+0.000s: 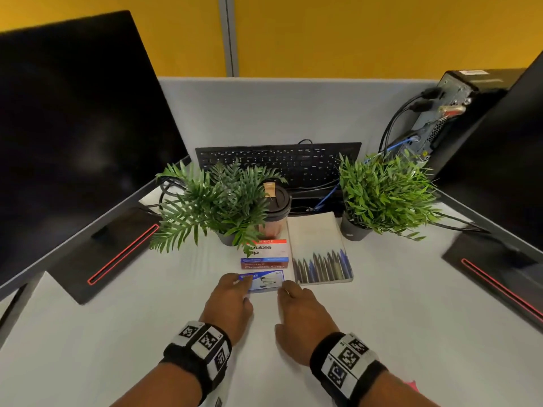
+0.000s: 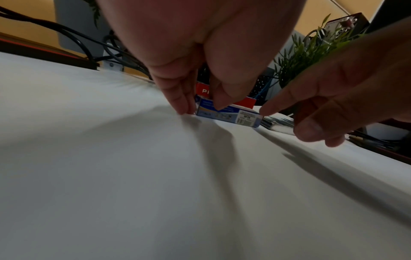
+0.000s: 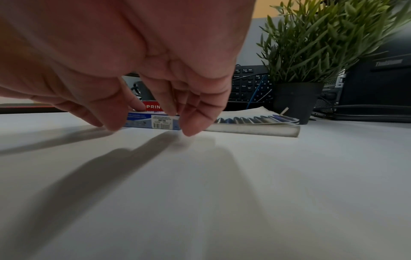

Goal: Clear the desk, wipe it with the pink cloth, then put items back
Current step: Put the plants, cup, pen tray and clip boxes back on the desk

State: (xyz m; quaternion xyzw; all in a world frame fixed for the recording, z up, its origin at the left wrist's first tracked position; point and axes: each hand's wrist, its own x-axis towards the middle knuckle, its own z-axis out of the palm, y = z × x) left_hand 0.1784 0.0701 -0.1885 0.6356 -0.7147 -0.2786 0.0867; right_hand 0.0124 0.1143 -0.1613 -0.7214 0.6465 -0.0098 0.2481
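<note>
The red-and-white box (image 1: pixel 266 254) at twelve o'clock from my hands reads "Double Clip" on its top, and the small blue staple box (image 1: pixel 266 282) lying flat just in front of it carries a white barcode sticker on its near end, print too small to read. My left hand (image 1: pixel 232 301) lies over the blue box's left end, fingers (image 2: pixel 177 98) running down to its corner and thumb pressed on its top, so I am pinching it there. My right hand (image 1: pixel 302 309) sits at the box's right end with loosely curled fingers (image 3: pixel 193 123) coming down just in front of it; I cannot tell whether they touch the box or only the desk. At one o'clock, just beside both boxes, a clear pack of blue and dark pens (image 1: pixel 321 267) lies on a pale notebook (image 1: pixel 314 230). Beyond stand a lidded coffee cup (image 1: pixel 276 207), a fern-like plant (image 1: pixel 217 207) at eleven o'clock and a bushier plant (image 1: pixel 385 195) in a dark pot at two o'clock, with a black keyboard (image 1: pixel 279 161) propped behind them. Dark monitors (image 1: pixel 79 118) flank me at ten and three o'clock; the right one's bezel bears blurred lettering. A computer tower (image 1: pixel 452 113) with cables stands at two o'clock. The desk (image 1: pixel 117 348) is pale grey-white, backed by a grey partition (image 1: pixel 264 110) and a yellow wall (image 1: pixel 352 30).
</note>
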